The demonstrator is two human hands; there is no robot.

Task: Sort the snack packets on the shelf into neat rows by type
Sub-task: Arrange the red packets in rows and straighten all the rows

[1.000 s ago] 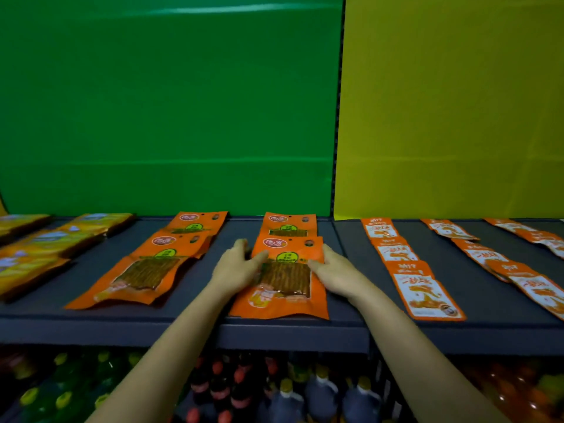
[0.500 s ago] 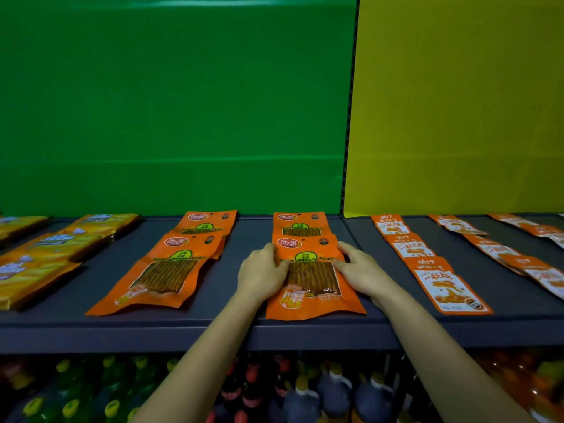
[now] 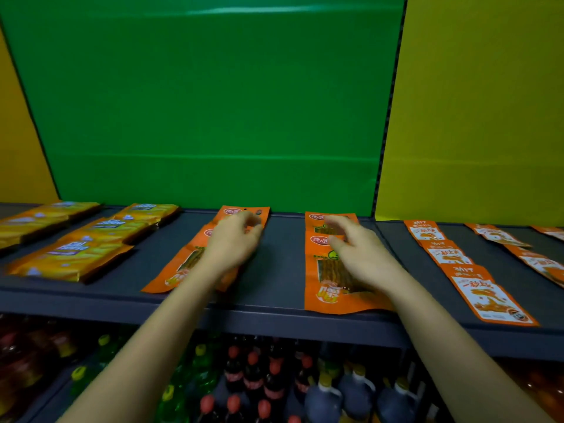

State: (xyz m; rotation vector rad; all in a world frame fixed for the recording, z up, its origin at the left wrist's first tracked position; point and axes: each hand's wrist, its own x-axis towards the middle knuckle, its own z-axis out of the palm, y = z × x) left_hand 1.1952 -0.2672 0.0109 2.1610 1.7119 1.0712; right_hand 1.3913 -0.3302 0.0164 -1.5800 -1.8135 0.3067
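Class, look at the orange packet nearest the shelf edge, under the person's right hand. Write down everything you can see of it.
The front packet is a flat, glossy orange pouch, apparently plastic, with a clear window showing brown strips and yellow lettering below. It lies face up on the dark shelf, its bottom edge at the shelf's front lip. Its top overlaps a matching packet behind. The right hand is over its upper right; contact is unclear.

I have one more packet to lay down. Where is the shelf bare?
Bare dark shelf lies between the two orange spicy-strip packet rows, and between the yellow biscuit packets and the left orange row. The right end, with orange-white sachets, is crowded.
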